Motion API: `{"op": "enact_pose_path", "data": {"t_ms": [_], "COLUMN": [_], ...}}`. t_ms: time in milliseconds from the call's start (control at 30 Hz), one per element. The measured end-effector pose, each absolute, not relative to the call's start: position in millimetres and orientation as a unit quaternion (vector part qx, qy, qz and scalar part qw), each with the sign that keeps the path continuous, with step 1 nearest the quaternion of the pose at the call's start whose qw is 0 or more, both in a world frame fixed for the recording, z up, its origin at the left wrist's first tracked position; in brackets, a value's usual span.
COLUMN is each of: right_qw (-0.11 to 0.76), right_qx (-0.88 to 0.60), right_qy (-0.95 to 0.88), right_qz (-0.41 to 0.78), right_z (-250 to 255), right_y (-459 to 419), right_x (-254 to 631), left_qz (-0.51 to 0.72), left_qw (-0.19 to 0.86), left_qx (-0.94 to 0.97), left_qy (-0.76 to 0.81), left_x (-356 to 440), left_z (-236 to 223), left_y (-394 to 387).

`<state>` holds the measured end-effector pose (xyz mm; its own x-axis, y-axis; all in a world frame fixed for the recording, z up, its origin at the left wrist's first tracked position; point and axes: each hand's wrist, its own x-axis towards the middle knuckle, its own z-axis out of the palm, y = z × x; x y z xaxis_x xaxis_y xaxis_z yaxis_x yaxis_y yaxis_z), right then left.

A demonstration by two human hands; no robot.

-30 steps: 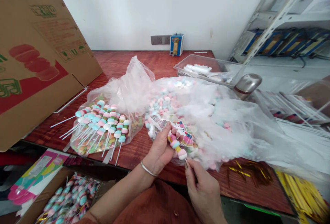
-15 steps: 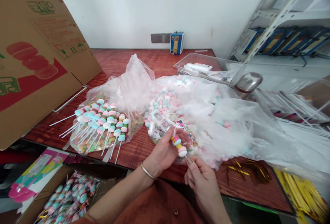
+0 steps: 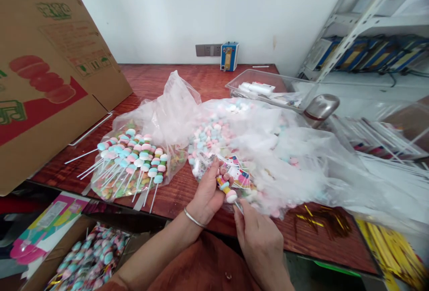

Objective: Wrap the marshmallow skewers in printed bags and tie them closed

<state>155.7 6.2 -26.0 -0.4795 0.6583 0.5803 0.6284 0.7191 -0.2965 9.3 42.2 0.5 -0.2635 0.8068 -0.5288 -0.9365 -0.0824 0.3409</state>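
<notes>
Near the wooden table's (image 3: 147,74) front edge, by the large plastic bag (image 3: 301,166), the left hand (image 3: 208,192) grips a marshmallow skewer (image 3: 231,196), the right hand (image 3: 259,237) narrowly pinching its stick (image 3: 238,206) (moving it calls for steadiness).

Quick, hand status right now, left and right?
Left hand: closed around the candy skewer by its candies.
Right hand: fingers closed on the skewer's stick, just below the lowest candy.
</notes>
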Motion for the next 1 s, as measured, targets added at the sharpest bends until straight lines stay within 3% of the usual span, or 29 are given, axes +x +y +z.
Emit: {"op": "enact_pose_path", "data": {"t_ms": [100,267,367,567,833,933,1000], "right_qw": [0.339,0.273,0.264,0.274,0.264,0.282,0.299], "right_qx": [-0.395,-0.422,-0.392,-0.334,-0.311,-0.365,-0.403], "right_qy": [-0.834,-0.512,-0.345,-0.256,-0.285,-0.431,-0.586], "right_qz": [0.182,0.697,0.811,0.865,0.867,0.776,0.636], "right_z": [-28,-24,-19,-14,-16,-20,-23], "right_y": [6,5,5,7,8,8,9], "right_x": [161,161,156,151,156,159,163], "left_qz": [0.728,0.732,0.729,0.723,0.714,0.712,0.706], "left_qw": [0.605,0.619,0.623,0.629,0.658,0.66,0.66], "left_qx": [-0.101,-0.086,-0.084,-0.069,-0.003,-0.073,-0.118], "left_qy": [0.305,0.272,0.271,0.277,0.237,0.229,0.228], "left_x": [3,-2,2,6,-10,-9,-8], "left_z": [0,2,2,5,3,7,12], "left_y": [42,41,41,40,38,40,41]}}
